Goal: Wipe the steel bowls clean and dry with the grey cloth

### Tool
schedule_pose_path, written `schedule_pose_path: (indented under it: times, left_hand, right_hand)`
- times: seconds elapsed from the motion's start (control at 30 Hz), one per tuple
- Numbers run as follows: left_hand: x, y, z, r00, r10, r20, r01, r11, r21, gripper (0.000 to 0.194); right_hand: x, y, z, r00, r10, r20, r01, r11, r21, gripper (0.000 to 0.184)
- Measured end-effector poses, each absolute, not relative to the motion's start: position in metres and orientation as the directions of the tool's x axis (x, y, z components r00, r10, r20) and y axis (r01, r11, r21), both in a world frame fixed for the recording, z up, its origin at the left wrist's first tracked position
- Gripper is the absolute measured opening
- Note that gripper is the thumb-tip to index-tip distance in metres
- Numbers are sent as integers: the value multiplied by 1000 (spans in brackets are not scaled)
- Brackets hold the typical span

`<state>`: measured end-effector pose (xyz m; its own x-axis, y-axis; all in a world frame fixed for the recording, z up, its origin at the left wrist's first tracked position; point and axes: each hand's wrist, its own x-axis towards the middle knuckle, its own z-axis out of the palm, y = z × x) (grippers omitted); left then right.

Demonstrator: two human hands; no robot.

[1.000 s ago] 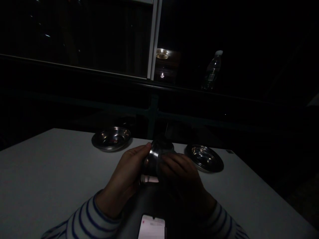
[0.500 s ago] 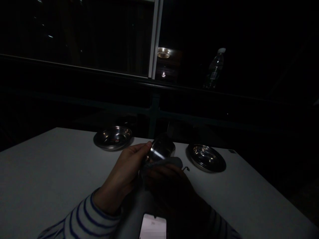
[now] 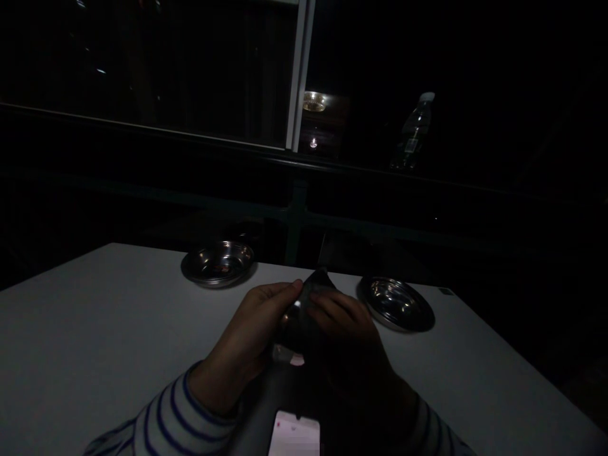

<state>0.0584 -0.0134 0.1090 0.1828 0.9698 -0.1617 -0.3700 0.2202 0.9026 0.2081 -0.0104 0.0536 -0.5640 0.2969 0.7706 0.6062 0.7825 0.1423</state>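
Note:
The scene is very dark. My left hand (image 3: 247, 335) is curled around a small shiny metal bowl (image 3: 293, 316), held just above the white table (image 3: 95, 329). My right hand (image 3: 349, 326) presses a dark cloth (image 3: 317, 286) over the bowl's far side, so most of the bowl is hidden. Both sleeves are white with blue stripes.
Two more steel bowls sit on the table: one (image 3: 217, 262) at the back left of my hands, one (image 3: 396, 303) to the right. A lit phone (image 3: 294, 437) lies at the near edge. A plastic bottle (image 3: 414, 134) stands on a dark ledge behind.
The bowl was tipped up with its shiny side showing half a second ago. Now my right hand has come back over it with the cloth, covering most of it.

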Motion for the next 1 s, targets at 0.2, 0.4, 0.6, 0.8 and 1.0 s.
schedule_pose_path:
  times: [0.2, 0.4, 0.6, 0.8, 1.0]
  left_hand:
    - [61, -14, 107, 141, 973, -185, -327, 222, 919, 27]
    - [61, -14, 108, 127, 977, -171, -298, 202, 933, 47]
    - [60, -14, 109, 98, 983, -155, -276, 176, 945, 50]
    - [63, -15, 107, 97, 973, -210, -310, 230, 922, 52]
    - [63, -15, 106, 56, 988, -145, -273, 155, 949, 49]
  right_hand:
    - [201, -15, 53, -601, 221, 768, 584, 778, 233, 28]
    - [203, -18, 55, -538, 285, 794, 635, 756, 159, 29]
    - [205, -14, 60, -492, 367, 790, 706, 699, 114, 30]
    - [199, -19, 52, -566, 311, 763, 659, 727, 193, 31]
    - [208, -14, 60, -527, 361, 769, 681, 721, 129, 30]
